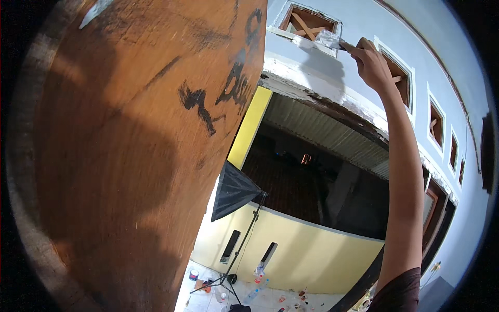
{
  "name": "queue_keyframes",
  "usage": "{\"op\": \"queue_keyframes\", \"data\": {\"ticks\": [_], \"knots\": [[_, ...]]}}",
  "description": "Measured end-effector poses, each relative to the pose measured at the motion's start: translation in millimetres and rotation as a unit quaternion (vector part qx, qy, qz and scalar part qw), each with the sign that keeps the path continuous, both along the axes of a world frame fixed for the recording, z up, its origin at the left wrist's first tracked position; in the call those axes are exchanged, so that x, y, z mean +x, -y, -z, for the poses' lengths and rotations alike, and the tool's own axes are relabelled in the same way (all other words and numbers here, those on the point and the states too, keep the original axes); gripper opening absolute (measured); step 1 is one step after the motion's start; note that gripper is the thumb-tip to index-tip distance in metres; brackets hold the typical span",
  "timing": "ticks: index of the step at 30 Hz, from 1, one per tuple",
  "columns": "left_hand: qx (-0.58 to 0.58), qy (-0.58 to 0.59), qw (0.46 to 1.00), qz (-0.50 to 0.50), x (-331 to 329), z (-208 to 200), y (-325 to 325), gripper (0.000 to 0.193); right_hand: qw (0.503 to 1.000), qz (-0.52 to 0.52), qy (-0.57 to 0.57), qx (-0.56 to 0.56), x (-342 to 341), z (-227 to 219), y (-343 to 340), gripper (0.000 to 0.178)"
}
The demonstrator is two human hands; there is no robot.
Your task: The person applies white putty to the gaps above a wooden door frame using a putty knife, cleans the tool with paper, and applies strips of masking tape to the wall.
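Note:
My right hand (373,62) is raised high at the upper right, shut on a paintbrush (332,40) whose bristles carry pale paint. The bristles press against the light blue wall (358,21) just below a small square vent opening (306,22) with crossed wooden slats. My right forearm runs down to the lower right edge, ending in a dark sleeve. My left hand is out of view.
A large brown wooden board (135,145) with black scrawls fills the left half, close to my head. Below are a yellow wall (306,249), a black softbox on a light stand (234,192), and paint cans and bottles on the white floor (270,299). More vent openings (435,122) line the wall at right.

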State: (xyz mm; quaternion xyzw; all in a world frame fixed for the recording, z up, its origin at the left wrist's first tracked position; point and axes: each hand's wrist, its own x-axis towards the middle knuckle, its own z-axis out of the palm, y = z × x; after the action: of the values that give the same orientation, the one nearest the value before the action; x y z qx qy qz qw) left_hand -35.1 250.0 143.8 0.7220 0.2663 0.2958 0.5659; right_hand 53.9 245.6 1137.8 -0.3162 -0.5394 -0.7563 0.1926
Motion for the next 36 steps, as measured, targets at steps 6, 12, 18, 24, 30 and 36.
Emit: {"op": "queue_keyframes", "data": {"ticks": [6,12,18,24,30,36], "knots": [[0.207,-0.034,0.977,0.038,-9,-14,14,0.058,0.997,-0.053,0.027,0.041,-45,14,-29,0.049],[0.435,0.064,0.896,-0.063,-3,-6,26,0.058,0.997,-0.035,0.030,0.062,-61,-1,-54,0.054],[0.213,0.083,0.974,-0.008,-13,-23,33,0.045,1.000,0.016,-0.007,0.025,-56,2,-60,0.055],[0.348,0.094,0.930,-0.068,-2,1,24,0.039,0.998,-0.011,0.046,0.039,-41,-2,-57,0.058],[0.440,0.124,0.884,-0.099,-17,-29,27,0.027,1.000,0.020,-0.004,0.011,-24,3,-49,0.059],[0.517,0.202,0.824,-0.112,-6,3,10,0.049,0.999,0.021,-0.025,-0.031,-4,1,-39,0.056]]}}
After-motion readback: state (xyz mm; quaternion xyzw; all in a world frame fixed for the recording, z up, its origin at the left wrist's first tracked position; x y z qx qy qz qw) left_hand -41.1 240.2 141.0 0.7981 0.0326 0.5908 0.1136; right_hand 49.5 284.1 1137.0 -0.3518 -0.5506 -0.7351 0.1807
